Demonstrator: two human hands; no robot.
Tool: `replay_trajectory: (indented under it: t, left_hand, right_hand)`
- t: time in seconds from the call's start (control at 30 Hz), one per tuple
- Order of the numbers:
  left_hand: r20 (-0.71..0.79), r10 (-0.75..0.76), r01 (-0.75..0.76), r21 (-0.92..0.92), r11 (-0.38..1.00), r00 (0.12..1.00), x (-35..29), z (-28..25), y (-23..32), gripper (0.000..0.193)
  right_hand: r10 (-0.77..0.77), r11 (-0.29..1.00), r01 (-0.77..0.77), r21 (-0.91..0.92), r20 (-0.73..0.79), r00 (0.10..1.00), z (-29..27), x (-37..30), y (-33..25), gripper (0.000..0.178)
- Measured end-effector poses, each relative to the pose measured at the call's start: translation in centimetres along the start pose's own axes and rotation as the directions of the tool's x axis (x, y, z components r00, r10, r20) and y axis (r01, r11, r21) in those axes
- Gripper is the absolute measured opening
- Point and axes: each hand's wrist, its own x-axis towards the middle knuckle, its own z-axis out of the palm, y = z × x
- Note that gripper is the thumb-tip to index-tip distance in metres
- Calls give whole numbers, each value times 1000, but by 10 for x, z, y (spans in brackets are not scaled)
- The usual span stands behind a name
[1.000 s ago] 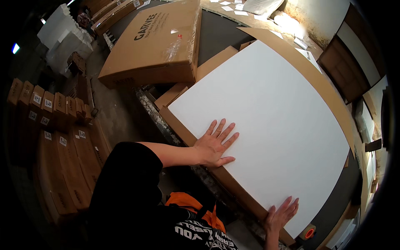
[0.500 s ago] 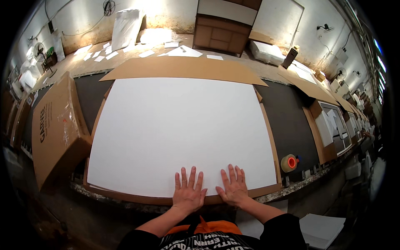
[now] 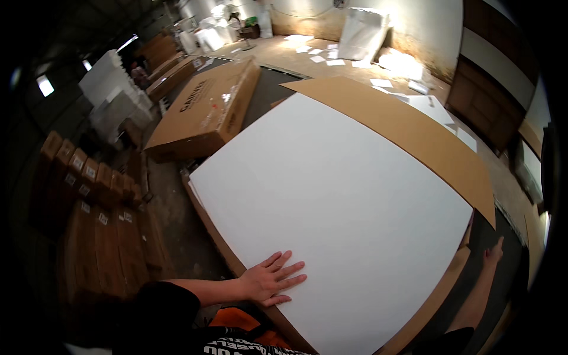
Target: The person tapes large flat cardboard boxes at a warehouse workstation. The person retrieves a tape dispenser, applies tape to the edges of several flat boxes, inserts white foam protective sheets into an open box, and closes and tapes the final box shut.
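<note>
Dark tabletop (image 3: 269, 89) carries the white sheet (image 3: 337, 207), which lies flat over an open carton (image 3: 414, 136), its far flap extending past the sheet. I see the left hand (image 3: 274, 278) open, fingers spread, on the sheet's near edge. The right hand (image 3: 492, 254) is beyond the right edge; I cannot tell its grip. Outward left: a taped brown box (image 3: 207, 106), then stacked boxes (image 3: 100, 248).

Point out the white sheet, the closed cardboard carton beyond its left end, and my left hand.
White sheet (image 3: 337, 213): head view, middle of its upper face.
Closed cardboard carton (image 3: 204, 105): head view, its broad top face.
Left hand (image 3: 266, 283): head view, back of the hand.
</note>
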Motion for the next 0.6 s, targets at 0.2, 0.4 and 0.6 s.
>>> replay_trajectory:
  t: [0.2,0.4,0.6]
  left_hand:
    - [15,-18,19,-48,999,1000,-14,4,-3,61]
    - [3,4,-4,-110,994,1000,-10,2,4,60]
    - [13,-10,11,-71,997,1000,-5,4,3,61]
  right_hand:
    - [93,994,-106,15,367,926,86,122,21,56]
    - [-116,699,514,-496,631,767,134,138,-100,72]
    - [-828,186,849,-495,387,407,139,8,-43,41]
